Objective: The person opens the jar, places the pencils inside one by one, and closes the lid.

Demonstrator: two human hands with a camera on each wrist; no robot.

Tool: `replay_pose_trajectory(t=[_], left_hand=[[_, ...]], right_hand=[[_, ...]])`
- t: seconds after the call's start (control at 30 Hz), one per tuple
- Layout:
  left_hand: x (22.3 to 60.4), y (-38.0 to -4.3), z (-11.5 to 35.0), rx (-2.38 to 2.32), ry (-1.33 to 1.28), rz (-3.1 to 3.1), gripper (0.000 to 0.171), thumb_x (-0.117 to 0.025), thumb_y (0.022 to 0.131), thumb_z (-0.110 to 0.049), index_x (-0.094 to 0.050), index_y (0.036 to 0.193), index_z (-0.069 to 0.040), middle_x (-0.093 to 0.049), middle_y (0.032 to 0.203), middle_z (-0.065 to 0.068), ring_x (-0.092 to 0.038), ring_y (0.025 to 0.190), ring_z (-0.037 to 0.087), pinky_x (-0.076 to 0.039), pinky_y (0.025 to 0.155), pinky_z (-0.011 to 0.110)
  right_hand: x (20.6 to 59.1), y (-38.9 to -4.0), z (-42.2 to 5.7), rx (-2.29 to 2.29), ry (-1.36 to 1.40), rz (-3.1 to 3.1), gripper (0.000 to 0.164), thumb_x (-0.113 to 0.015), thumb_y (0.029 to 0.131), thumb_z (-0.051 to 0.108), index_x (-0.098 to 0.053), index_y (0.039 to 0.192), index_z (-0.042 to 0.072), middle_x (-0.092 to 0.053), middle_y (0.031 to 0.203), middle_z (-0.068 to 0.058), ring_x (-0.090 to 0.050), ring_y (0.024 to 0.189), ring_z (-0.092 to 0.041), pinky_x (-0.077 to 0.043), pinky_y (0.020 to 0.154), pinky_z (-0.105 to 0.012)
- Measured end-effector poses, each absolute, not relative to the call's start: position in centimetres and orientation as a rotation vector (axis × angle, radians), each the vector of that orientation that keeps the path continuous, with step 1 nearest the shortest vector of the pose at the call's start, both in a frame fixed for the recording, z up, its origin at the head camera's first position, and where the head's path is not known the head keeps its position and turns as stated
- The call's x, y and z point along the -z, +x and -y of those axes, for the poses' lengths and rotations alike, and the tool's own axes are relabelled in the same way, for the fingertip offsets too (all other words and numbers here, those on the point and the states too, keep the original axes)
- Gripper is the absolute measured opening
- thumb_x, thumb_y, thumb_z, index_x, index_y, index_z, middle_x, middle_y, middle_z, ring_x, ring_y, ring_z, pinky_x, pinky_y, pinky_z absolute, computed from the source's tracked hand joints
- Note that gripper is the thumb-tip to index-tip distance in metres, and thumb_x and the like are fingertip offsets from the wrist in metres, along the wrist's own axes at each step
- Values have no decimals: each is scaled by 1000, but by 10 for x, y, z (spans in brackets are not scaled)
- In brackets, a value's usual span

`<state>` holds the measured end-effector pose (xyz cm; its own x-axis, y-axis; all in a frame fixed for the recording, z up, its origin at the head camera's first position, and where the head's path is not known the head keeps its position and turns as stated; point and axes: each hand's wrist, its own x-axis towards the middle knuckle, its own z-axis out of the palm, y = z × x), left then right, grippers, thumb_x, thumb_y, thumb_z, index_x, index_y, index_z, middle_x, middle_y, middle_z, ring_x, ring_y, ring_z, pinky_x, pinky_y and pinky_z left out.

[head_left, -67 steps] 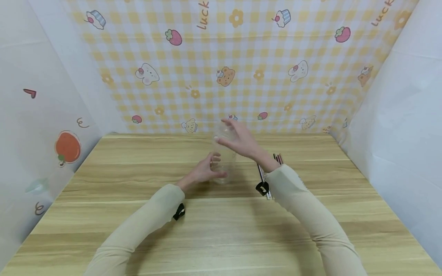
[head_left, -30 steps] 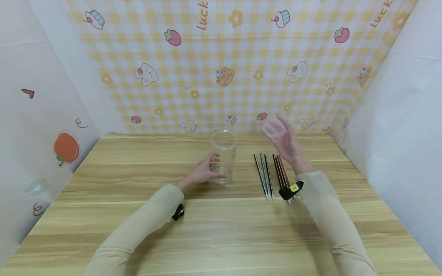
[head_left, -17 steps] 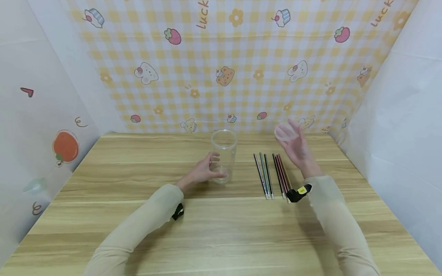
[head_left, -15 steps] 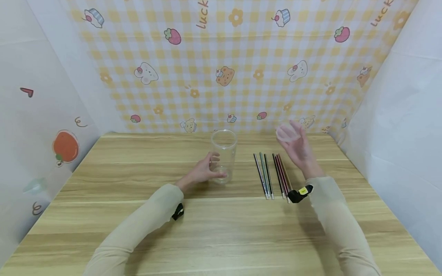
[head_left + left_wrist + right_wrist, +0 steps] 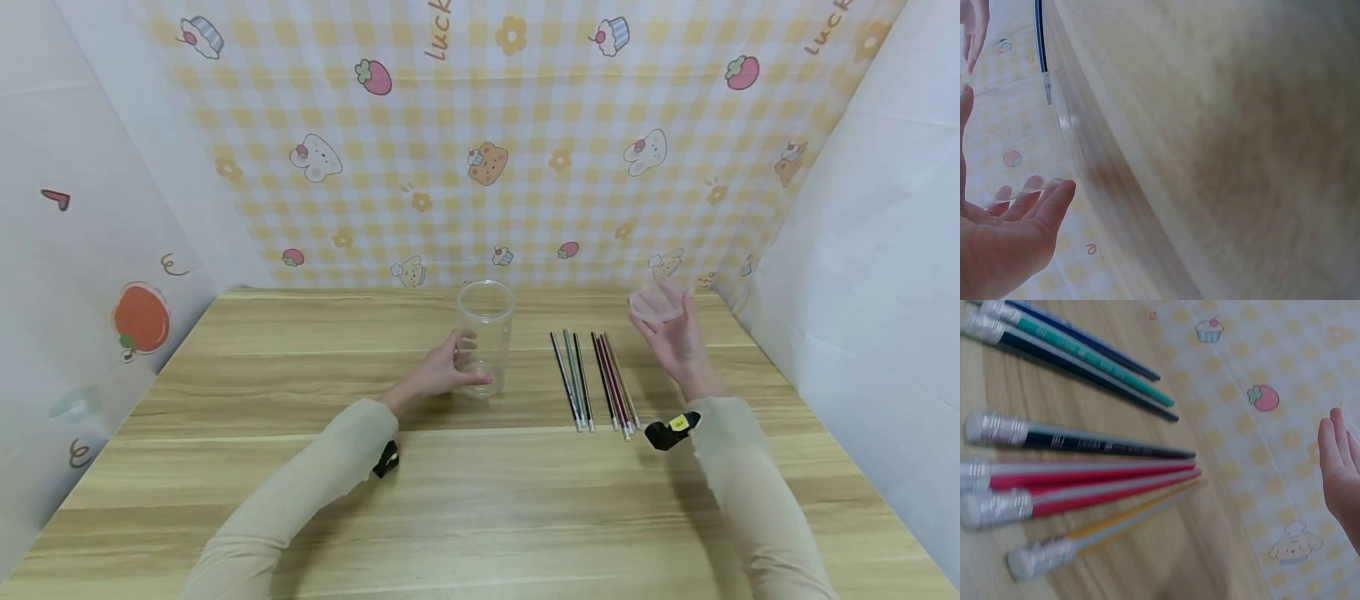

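A tall clear plastic jar point(image 5: 495, 337) stands upright and uncovered on the wooden table. My left hand point(image 5: 437, 372) grips its lower part from the left, thumb in front and fingers curled behind; in the left wrist view those fingers point(image 5: 1041, 203) show beside the see-through wall. Off to the right, my right hand point(image 5: 681, 348) holds a clear round lid point(image 5: 654, 307) tilted above the table. Only a sliver of that lid enters the right wrist view, where the hand point(image 5: 1342, 472) sits at the edge.
Between the hands lie pencils with white erasers toward me: a group of three point(image 5: 573, 379) nearer the jar, and several more point(image 5: 613, 383) to their right. A yellow checked cloth point(image 5: 420, 125) hangs behind the table point(image 5: 480, 500); white sheets point(image 5: 862, 250) flank it.
The right hand has lifted the lid off the jar and carried it to the right, past the pencils, then lower. The left hand keeps its grip on the jar, which stays put.
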<state>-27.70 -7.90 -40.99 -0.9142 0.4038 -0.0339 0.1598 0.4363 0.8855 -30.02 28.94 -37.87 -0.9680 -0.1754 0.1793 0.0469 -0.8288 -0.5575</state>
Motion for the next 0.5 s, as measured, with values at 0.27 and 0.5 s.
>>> replay_pose_trajectory(t=[0.27, 0.5], left_hand=[[410, -277, 79, -1470, 488, -2453, 84, -76, 67, -29, -28, 132, -5, -38, 132, 16, -36, 118, 32, -30, 97, 43], [411, -278, 79, -1465, 500, -2456, 84, -76, 67, -30, -28, 132, -5, -38, 132, 17, -36, 118, 33, -29, 97, 44]], right_hand=[[392, -294, -314, 2910, -180, -805, 65, -48, 88, 41, -13, 139, 22, -29, 128, -13, -36, 117, -34, -12, 104, -38], [403, -290, -329, 2894, -127, -818, 70, -44, 89, 45, -3, 142, 26, -36, 123, -16, -24, 124, -33, -11, 104, -39]])
